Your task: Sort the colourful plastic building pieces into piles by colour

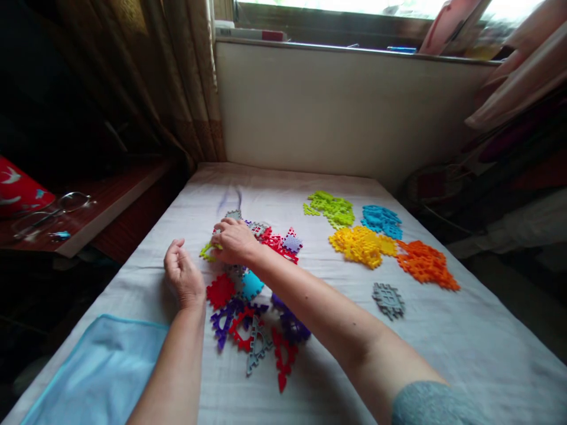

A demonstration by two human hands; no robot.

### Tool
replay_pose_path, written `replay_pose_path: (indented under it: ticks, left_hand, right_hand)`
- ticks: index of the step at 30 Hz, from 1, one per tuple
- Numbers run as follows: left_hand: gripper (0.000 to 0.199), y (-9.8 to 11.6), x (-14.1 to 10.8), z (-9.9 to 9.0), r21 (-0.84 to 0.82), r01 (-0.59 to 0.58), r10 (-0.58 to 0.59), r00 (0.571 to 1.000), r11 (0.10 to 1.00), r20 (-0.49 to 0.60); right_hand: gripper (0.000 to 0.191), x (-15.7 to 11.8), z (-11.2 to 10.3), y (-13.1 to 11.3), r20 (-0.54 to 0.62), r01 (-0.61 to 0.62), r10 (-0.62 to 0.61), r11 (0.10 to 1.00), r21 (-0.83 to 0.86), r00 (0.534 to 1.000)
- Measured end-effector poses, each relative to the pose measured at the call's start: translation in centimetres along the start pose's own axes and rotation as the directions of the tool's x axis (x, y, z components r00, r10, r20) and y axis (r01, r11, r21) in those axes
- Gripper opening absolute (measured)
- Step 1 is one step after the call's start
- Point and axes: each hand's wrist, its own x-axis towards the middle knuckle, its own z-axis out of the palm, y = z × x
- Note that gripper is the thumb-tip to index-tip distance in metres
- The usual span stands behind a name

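My right hand point(234, 241) reaches over the far left part of a mixed pile of toothed plastic pieces. Its fingers bend down round a lime green piece point(208, 252). Left of the pile, my left hand point(181, 273) rests on its side with curled fingers; what they hold, if anything, is hidden. Nearer to me in the pile lie a red square point(220, 290), a light blue piece point(252, 285), purple pieces point(224, 321), a grey triangle point(258, 346) and a red triangle point(283, 357). Some pieces are under my right hand and forearm.
Sorted heaps of green point(333, 209), blue point(381, 221), yellow point(361, 245) and orange pieces point(427, 264) lie at the right, with a grey piece point(388, 300) nearer. A blue cloth point(101, 372) lies front left. Glasses point(73, 202) sit on a side shelf.
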Motion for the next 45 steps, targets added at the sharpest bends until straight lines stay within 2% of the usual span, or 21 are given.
replay_pose_path:
  ticks: [3,8,10,12,15,19,22,26,28,30,32,36,40,43,45]
  left_hand:
    - [0.043,0.3,0.1,0.1,-0.051,0.079,-0.085,0.989,0.996,-0.119]
    - [0.045,0.8,0.1,0.3,-0.047,0.072,-0.076,0.994,0.996,-0.077]
    - [0.043,1.2,0.0,0.3,-0.015,0.087,-0.087,0.996,0.996,-0.024]
    - [0.040,1.6,-0.2,0.3,0.061,0.092,-0.097,0.992,0.994,0.082]
    - [0.034,2.2,-0.5,0.3,0.203,0.008,-0.055,0.972,0.979,0.229]
    - [0.034,2.4,-0.9,0.5,0.337,-0.122,0.030,0.963,0.934,0.267]
    - [0.039,2.2,-0.9,0.5,0.403,-0.128,0.030,0.970,0.906,0.240]
    - [0.041,2.1,-0.6,0.2,0.412,-0.114,0.086,0.993,0.904,0.085]
    - [0.042,2.0,-0.6,0.2,0.410,-0.111,0.105,0.994,0.905,0.036]
    - [0.043,1.9,-0.5,0.2,0.395,-0.117,0.108,0.993,0.911,0.045]
    - [0.042,2.0,-0.6,0.2,0.352,-0.156,0.128,0.987,0.923,0.100]
    - [0.046,2.4,-0.5,0.3,0.189,-0.284,0.231,0.938,0.940,0.259]
    - [0.054,2.8,-0.3,0.2,0.068,-0.306,0.265,0.899,0.950,0.350]
    - [0.055,2.8,-0.2,0.1,0.064,-0.285,0.229,0.867,0.956,0.443]
    - [0.055,2.8,-0.2,0.2,0.073,-0.294,0.216,0.829,0.953,0.516]
  right_hand:
    - [0.035,0.0,1.4,-1.6,0.024,0.008,-0.007,0.999,-0.039,1.000]
    - [0.033,-0.5,1.8,-1.6,0.008,-0.029,0.030,0.999,-0.034,1.000]
    - [0.033,-0.9,1.6,-1.0,-0.028,-0.073,0.073,0.997,-0.014,0.997]
    - [0.033,-1.5,1.3,0.1,-0.053,-0.142,0.143,0.990,0.014,0.988]
    - [0.032,-2.6,0.8,2.0,-0.047,-0.245,0.247,0.968,0.057,0.968]
    - [0.031,-3.2,-0.3,3.9,-0.024,-0.324,0.327,0.942,0.088,0.945]
    - [0.040,-1.8,-1.0,4.4,-0.007,-0.364,0.366,0.925,0.107,0.930]
    - [0.065,1.6,-0.9,4.4,0.078,-0.408,0.401,0.904,0.128,0.913]
    - [0.071,3.1,-0.5,4.5,0.143,-0.425,0.408,0.896,0.125,0.902]
    - [0.069,4.0,-0.1,4.6,0.209,-0.431,0.403,0.896,0.110,0.891]
    - [0.063,4.1,0.1,4.7,0.253,-0.423,0.390,0.901,0.091,0.885]
    - [0.050,1.5,-0.5,4.0,0.280,-0.379,0.346,0.923,0.071,0.895]
    - [0.045,-3.4,-1.7,1.8,0.265,-0.317,0.285,0.944,0.088,0.921]
    - [0.045,-6.8,-2.4,0.9,0.177,-0.269,0.245,0.955,0.128,0.953]
    - [0.045,-8.4,-2.7,1.6,0.070,-0.279,0.272,0.947,0.157,0.960]
